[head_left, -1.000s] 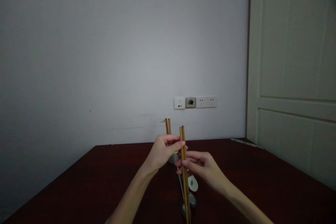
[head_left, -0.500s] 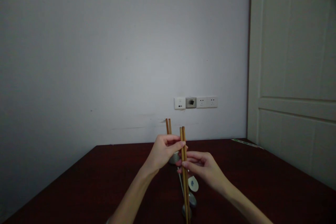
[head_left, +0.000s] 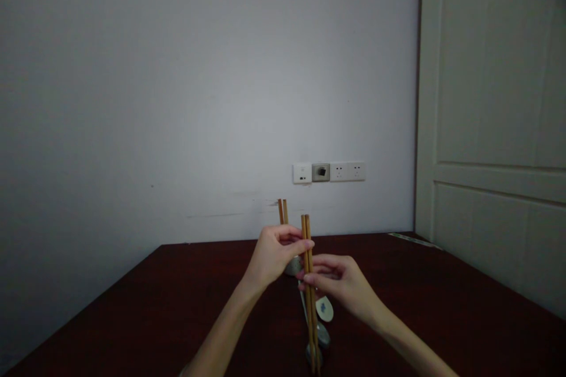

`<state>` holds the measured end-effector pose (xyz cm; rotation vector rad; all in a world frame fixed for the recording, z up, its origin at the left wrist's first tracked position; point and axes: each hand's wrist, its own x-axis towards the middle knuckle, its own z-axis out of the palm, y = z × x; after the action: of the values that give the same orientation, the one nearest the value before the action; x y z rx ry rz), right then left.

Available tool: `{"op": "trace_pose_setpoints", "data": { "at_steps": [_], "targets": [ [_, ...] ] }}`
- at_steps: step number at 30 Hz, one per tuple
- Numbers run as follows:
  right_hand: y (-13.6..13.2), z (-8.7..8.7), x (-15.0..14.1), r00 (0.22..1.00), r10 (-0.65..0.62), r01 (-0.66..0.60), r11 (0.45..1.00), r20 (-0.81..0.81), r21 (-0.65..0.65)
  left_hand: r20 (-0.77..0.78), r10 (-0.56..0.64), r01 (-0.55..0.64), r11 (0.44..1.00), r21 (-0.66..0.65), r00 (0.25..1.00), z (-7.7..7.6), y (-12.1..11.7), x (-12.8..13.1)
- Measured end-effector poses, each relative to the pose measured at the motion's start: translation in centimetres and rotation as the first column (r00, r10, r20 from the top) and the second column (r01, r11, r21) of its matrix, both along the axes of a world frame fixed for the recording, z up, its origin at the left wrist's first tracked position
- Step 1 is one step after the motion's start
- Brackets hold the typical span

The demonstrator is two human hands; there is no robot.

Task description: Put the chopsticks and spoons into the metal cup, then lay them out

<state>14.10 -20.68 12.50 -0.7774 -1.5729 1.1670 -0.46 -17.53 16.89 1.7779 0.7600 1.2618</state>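
A pair of wooden chopsticks [head_left: 310, 312] stands nearly upright, the two lying side by side. My left hand [head_left: 276, 253] pinches them near the top between thumb and fingers. Lower down, my right hand [head_left: 340, 280] is closed on the same pair. Behind my left hand, two more chopsticks [head_left: 282, 211] rise from a light holder [head_left: 293, 266], mostly hidden. Below my right hand lies a white spoon [head_left: 324, 309] with a blue mark. Two metal spoons, one nearer [head_left: 313, 356] and one farther [head_left: 323, 336], lie around the chopsticks' lower ends.
The dark red table [head_left: 145, 306] reaches back to a pale wall [head_left: 221, 100] with sockets [head_left: 347, 171]. A white panelled door [head_left: 495, 129] stands at the right. A thin patterned strip [head_left: 414, 240] lies at the table's back right edge.
The chopsticks in my hands have shifted very slightly down and left, and their lower tips now show. Both hands keep their hold.
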Motion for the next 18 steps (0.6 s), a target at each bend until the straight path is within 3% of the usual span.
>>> {"op": "trace_pose_setpoints", "data": {
  "at_steps": [18],
  "targets": [
    [0.15,-0.26,-0.03,0.999,-0.02,0.017,0.997,0.034,0.071,0.012,0.019,-0.02,0.998,0.063,1.0,-0.45,-0.11,0.67]
  ]
}}
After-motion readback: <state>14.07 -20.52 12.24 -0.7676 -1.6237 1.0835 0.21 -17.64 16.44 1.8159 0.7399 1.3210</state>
